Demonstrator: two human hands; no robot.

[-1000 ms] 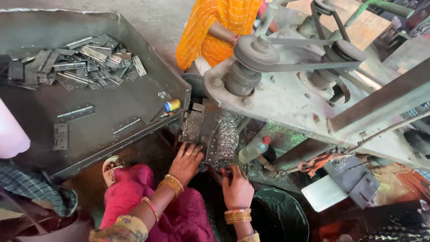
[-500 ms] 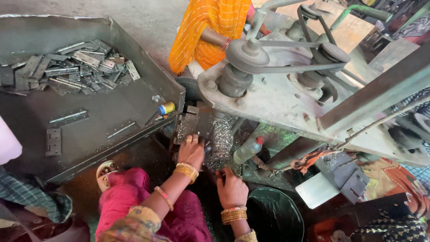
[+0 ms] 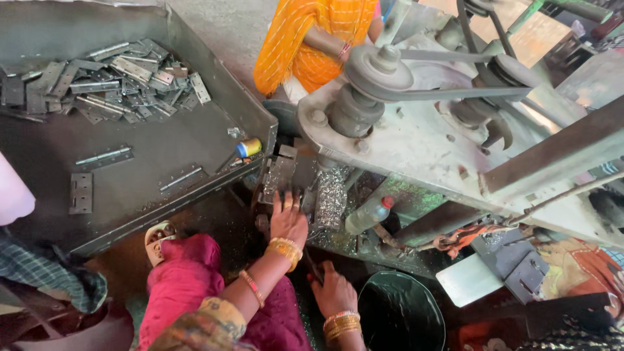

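We find the left hand (image 3: pixel 288 218) laid open, fingers spread, pressing a metal hinge plate (image 3: pixel 278 179) onto the machine bed (image 3: pixel 390 140), apparently steadying it. The right hand (image 3: pixel 333 292) sits lower beside the black bucket (image 3: pixel 400 312); its grip we cannot tell. More hinges (image 3: pixel 117 71) lie piled in the tray (image 3: pixel 195 130).

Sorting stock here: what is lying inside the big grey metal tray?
The tray holds a heap of metal hinges, a few loose hinges and a yellow-and-blue spool. Whatever lies under the heap is covered.

Pile of metal hinges (image 3: pixel 110 75) in grey tray (image 3: pixel 195 58), plastic bottle (image 3: pixel 368 215), black bucket (image 3: pixel 403 312), belt pulley (image 3: pixel 379 70)
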